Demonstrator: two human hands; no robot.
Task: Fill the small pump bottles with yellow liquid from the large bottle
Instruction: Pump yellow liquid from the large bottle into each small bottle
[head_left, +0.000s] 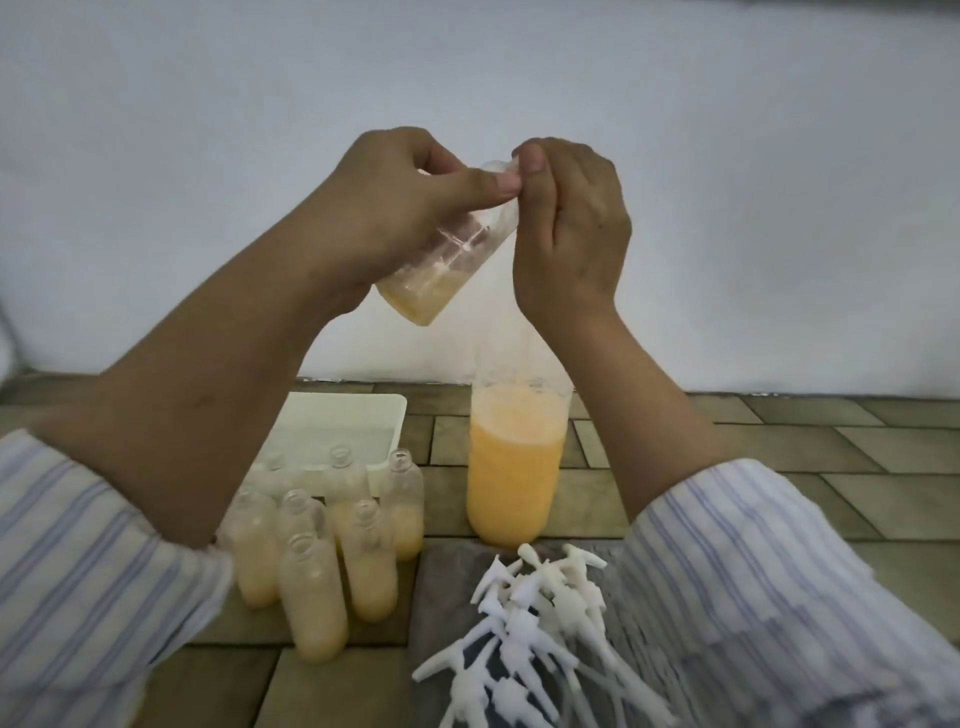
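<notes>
Clear small bottle (447, 260) tilted | L hand (384, 208) grips body | R hand (566, 228) pinches neck

This looks like a plain room in a home turned into a small hand-filling spot, not a lab or factory. The work sits on a brick-patterned floor (779, 441) against a bare white wall (467, 78). A cluster of small uncapped bottles (332, 551), a loose heap of white pump tops (540, 623) and a white plastic tray (343, 431) lie out without any machinery.
</notes>
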